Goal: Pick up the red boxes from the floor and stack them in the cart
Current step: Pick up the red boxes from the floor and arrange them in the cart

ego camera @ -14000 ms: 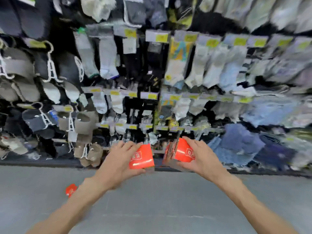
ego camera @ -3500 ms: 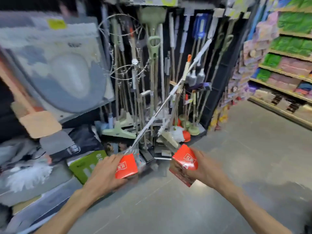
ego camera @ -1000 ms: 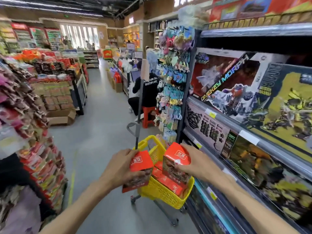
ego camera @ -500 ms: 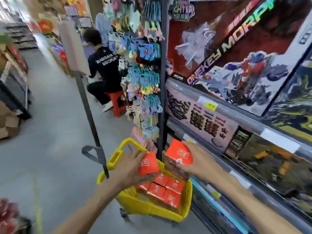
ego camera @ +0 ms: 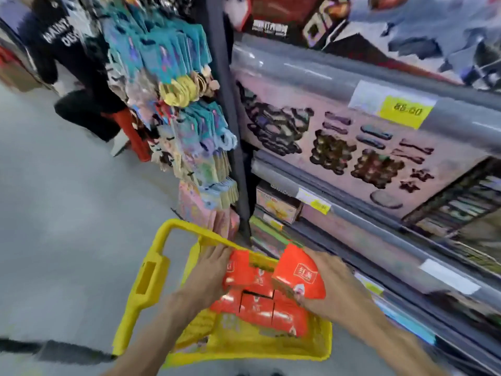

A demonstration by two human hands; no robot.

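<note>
Holding red box in right hand | over yellow cart

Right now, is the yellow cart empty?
No, red boxes already lie inside the yellow cart, and both hands are over it.

— What surrounds the aisle?
— A grey floor, grey shelves of boxed toys carrying a yellow price tag.
— And farther back?
— A hanging rack of small packets beside a red stool.
</note>
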